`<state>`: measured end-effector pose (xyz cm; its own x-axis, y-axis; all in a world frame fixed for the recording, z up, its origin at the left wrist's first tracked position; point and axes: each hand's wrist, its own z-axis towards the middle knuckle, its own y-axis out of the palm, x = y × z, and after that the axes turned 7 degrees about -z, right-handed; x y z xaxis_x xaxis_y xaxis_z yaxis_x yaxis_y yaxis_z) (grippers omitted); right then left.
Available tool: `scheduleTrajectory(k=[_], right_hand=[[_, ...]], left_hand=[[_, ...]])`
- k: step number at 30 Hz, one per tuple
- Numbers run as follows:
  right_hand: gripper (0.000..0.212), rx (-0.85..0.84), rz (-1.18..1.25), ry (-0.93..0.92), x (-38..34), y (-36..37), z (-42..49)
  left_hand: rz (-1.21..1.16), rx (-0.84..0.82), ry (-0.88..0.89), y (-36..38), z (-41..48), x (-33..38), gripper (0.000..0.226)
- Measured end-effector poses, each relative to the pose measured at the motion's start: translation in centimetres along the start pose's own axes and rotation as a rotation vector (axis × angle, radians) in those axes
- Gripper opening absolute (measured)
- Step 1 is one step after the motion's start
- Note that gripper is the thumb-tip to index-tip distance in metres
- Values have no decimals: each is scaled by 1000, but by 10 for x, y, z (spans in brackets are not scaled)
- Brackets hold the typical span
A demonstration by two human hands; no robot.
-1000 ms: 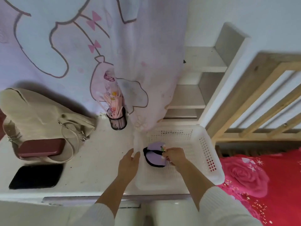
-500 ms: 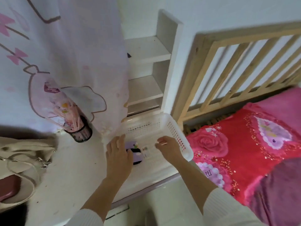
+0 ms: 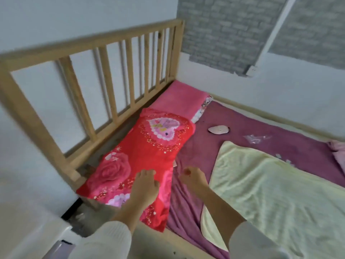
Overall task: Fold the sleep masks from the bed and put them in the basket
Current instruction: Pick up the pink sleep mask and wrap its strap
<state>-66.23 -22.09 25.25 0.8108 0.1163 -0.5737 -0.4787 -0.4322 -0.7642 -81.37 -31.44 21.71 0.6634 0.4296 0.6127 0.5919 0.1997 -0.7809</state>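
Nearest the camera, two white sleeves [image 3: 104, 240] came up from the bottom edge, each ending in a bare forearm. The left hand [image 3: 144, 186] hovered palm down over the near end of a red pillow [image 3: 149, 152] printed with roses and hearts, its fingers loosely spread and curled, holding nothing; whether it touched the fabric could not be told. The right hand [image 3: 192, 177] hung just to the right of it, over the purple sheet [image 3: 186, 206], fingers relaxed and apart, also holding nothing. The two hands were near each other but not touching.

To the right of the right forearm a pale yellow blanket [image 3: 270, 193] lay rumpled across the near right part of the bed, on top of the purple sheet.

Farther out, beyond the red pillow's far corner, one sleep mask [image 3: 218, 130] lay flat on the purple sheet, pale pink with a dark edge, well apart from both hands. To its right, some small clear plastic scraps [image 3: 255, 138] lay on the sheet, too blurred to make out. A pink pillow [image 3: 181, 99] lay at the far end of the red one, against the wooden headboard [image 3: 104, 86], whose slats ran along the left side of the bed. A pink cloth [image 3: 337, 152] showed at the far right edge.

Behind the bed a white wall carried a patch of grey brick-pattern paper [image 3: 233, 28].
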Motion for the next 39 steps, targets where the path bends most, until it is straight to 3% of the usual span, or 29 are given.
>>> scheduleTrajectory(k=[7,12,25,29,34,36,39], right_hand=[[32,-31,-10,224,192,-126,104],[37,-28,-62,258,273,-178,208],[43,36,-221,67,342,-147,484],[33,75,-376,-13,351,-128,566],[80,95,-615,-132,370,-107,641],[75,103,-657,-123,380,-97,658],[55,143,-633,-110,391,-85,670]], left_hand=[[47,-194,-11,162,87,149,40],[32,-253,-8,238,169,204,41],[55,-183,58,381,432,203,49],[144,-144,141,417,508,193,60],[213,-128,253,454,576,184,71],[212,-138,219,468,587,180,65],[141,-10,168,480,596,177,44]])
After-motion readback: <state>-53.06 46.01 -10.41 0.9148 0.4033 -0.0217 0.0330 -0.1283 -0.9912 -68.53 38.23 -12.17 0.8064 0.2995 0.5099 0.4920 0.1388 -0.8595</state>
